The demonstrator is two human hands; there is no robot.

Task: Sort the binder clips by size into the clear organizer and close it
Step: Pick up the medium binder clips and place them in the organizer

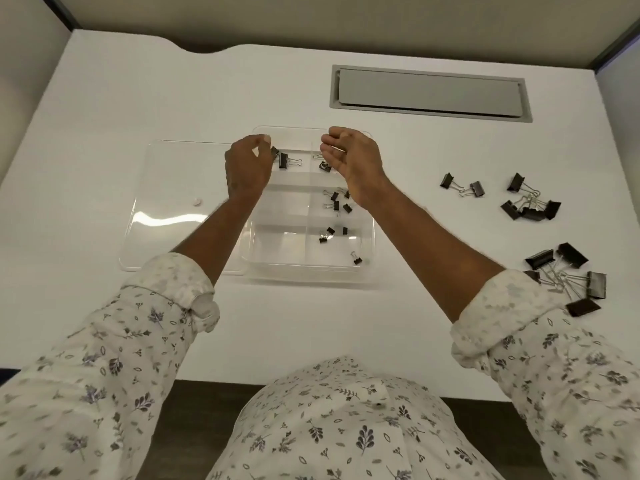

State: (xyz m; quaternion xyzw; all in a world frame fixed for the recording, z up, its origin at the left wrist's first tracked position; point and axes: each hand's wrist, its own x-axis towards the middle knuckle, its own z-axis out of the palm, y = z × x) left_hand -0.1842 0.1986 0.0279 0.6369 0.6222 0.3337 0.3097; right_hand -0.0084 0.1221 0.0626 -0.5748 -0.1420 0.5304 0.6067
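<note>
Head view. Clear organizer sat mid-desk, its lid swung open flat to the left. Both hands hovered over the far row of compartments. Left hand had fingers curled, thumb and forefinger pinched close beside a medium clip lying in the far-left cell; whether it was gripping anything could not be told, as a second clip at the fingertips was half hidden. Right hand was loosely cupped, holding nothing that showed, above the far-right cell with one clip under it. Small clips lay in the middle-right cell, the smallest in the near-right.

Sorting looked partly done: medium clips and large clips lay loose on the desk to the right, well apart from the organizer. Next move likely calls for a reach right to fetch those, lid left until last.
</note>
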